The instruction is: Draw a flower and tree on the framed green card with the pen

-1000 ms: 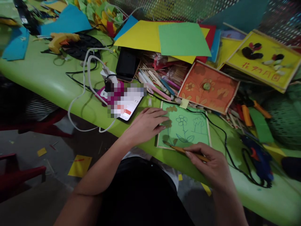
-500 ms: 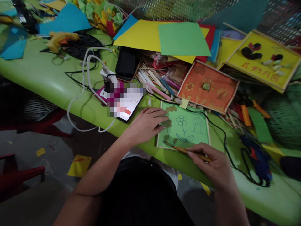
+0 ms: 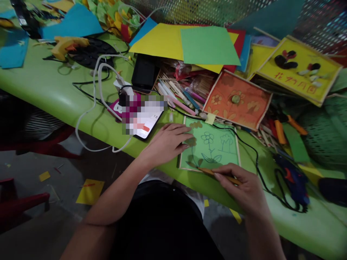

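Observation:
A small green framed card [image 3: 217, 144] with a drawn flower and tree lies near the table's front edge. My left hand [image 3: 165, 142] rests flat on the table with its fingertips on the card's left edge, fingers stretched out. My right hand [image 3: 242, 187] is closed on a wooden pencil [image 3: 210, 172], whose tip touches the card's lower left part.
A phone [image 3: 145, 119] lies left of the card beside white cables [image 3: 89, 108]. Behind are an orange framed picture [image 3: 237, 101], a yellow one [image 3: 298, 70], coloured paper sheets [image 3: 208, 45], sticks and pens [image 3: 181, 95]. A blue glue gun [image 3: 294, 180] lies right, a yellow glue gun [image 3: 66, 45] far left.
Both hands stay in place on the card; the pencil tip has barely moved. The view has shifted slightly.

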Demonstrator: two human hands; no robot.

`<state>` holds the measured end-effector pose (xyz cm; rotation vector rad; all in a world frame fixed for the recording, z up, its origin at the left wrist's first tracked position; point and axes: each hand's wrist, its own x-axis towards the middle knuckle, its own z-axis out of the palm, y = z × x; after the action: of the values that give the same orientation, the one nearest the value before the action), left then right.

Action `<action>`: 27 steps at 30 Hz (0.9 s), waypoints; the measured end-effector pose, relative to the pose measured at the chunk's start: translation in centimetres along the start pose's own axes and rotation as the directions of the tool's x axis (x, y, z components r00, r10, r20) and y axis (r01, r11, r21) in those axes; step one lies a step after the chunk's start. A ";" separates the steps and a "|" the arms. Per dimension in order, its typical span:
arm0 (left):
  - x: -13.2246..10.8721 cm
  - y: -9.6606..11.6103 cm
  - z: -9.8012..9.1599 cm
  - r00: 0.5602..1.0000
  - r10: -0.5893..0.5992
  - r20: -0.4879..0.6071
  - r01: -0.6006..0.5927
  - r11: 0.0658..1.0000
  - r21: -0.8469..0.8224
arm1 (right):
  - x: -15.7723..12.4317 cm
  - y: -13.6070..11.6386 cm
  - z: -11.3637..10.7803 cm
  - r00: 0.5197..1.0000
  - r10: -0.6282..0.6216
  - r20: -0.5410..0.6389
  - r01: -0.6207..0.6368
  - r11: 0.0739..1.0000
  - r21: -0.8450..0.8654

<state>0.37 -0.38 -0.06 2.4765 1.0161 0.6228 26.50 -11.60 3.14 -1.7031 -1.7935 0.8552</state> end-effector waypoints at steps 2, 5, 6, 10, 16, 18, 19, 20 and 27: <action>0.0 0.0 0.0 1.000 -0.003 0.004 0.003 1.000 -0.004 | -0.2 0.2 -0.1 1.000 0.022 -0.010 -0.022 1.000 0.010; 0.0 0.0 0.0 1.000 -0.005 0.006 0.005 1.000 -0.005 | -0.4 0.5 -0.3 0.999 0.046 -0.025 -0.045 0.999 0.028; 0.0 0.0 0.0 1.000 -0.005 0.004 0.005 1.000 -0.004 | -0.4 0.5 -0.3 0.998 0.049 -0.027 -0.048 0.998 0.031; 0.1 0.0 0.1 1.000 0.002 -0.005 -0.002 1.000 -0.003 | -0.1 0.2 0.0 1.000 0.024 -0.017 -0.023 0.999 0.026; 0.0 -0.1 0.1 1.000 0.006 -0.012 -0.006 1.000 0.000 | -0.1 0.0 0.0 1.000 0.015 -0.017 -0.014 1.000 0.018; 0.0 0.0 0.1 1.000 0.009 -0.013 -0.009 1.000 -0.003 | -0.2 0.2 -0.1 0.999 0.020 -0.028 -0.020 1.000 0.019; 0.1 0.0 0.0 1.000 0.008 -0.013 -0.009 1.000 -0.005 | -0.2 0.2 -0.1 0.999 0.025 -0.028 -0.024 1.000 0.016; 0.1 0.0 0.0 1.000 0.007 -0.014 -0.007 1.000 -0.007 | -0.1 0.2 0.0 0.999 0.027 -0.024 -0.027 1.000 0.012; 0.0 -0.1 0.1 1.000 0.005 -0.010 -0.006 1.000 -0.013 | 0.2 -0.5 0.8 0.998 0.063 0.016 -0.064 0.995 0.074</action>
<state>0.36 -0.33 -0.17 2.4680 1.0060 0.6416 25.60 -11.52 3.01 -1.7191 -1.7024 0.9507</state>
